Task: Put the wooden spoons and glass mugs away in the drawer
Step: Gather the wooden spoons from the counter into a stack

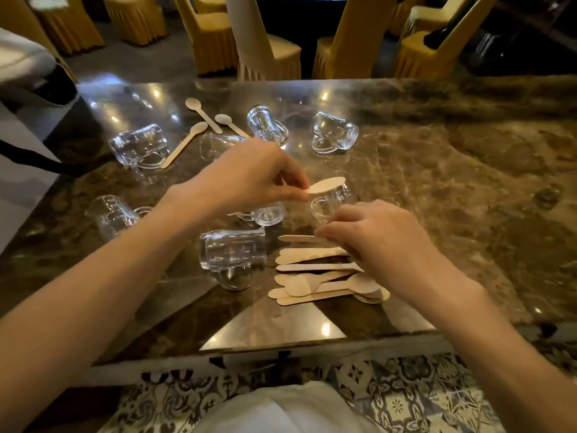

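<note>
**Spoons being gathered; mugs untouched, drawer not in view**

Finding 1. The left hand (249,176) pinches one wooden spoon (327,185) between thumb and fingers, clear of the table (468,182). The bowl of the spoon points right, towards the other hand.

Finding 2. The right hand (377,235) has bent fingers set down on the top stick of the pile of spoons (315,276). Whether they have closed on that stick cannot be told.

Finding 3. The pile lies at the near edge, directly under and just left of the right hand. Its long axes run left to right, and bowls show at both ends. The held spoon lies on much the same line and sits just beyond the pile, so in my judgement a short move towards the body would add it.

Finding 4. Three loose spoons (203,115) lie well apart at the far side, nearer the left hand.

Finding 5. The glass mugs (232,254) lie scattered on their sides, one just beside the pile.

Assessment: early stage; nothing judged stowed.
</note>
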The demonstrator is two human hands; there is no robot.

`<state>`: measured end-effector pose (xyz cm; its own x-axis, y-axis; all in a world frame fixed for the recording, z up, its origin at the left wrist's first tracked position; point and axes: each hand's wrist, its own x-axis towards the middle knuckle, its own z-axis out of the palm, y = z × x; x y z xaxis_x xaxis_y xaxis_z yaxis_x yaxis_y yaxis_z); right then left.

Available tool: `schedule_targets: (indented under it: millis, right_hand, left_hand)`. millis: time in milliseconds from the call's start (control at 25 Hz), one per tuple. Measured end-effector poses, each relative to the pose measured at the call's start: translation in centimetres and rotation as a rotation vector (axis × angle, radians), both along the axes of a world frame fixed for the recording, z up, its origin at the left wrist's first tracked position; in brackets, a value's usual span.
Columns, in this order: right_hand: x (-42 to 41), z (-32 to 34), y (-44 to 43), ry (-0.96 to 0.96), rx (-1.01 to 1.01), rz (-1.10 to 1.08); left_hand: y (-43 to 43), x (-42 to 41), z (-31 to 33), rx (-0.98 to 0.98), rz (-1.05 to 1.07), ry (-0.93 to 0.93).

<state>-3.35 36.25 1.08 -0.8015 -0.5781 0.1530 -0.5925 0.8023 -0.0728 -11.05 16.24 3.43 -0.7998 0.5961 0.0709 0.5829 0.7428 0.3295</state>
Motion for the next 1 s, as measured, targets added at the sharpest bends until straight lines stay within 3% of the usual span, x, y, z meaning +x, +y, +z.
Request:
schedule_targets:
  millis: [240,480,1000]
  right_hand:
    - [2.4,-3.9,-0.5,0.121,0.099,-0.016]
    - [3.2,-5.8,-1.1,0.186,0.054,-0.074]
    - [3.8,-6.9,-0.4,0.136,-0.059,-0.088]
  left_hand:
    - [2.6,1.6,-2.3,-0.022,-0.06,-0.043]
    - [5.2,1.9,-4.1,-0.053,-0.062,-0.072]
    - [7.8,2.3,-6.4,-0.159,-0.119,-0.061]
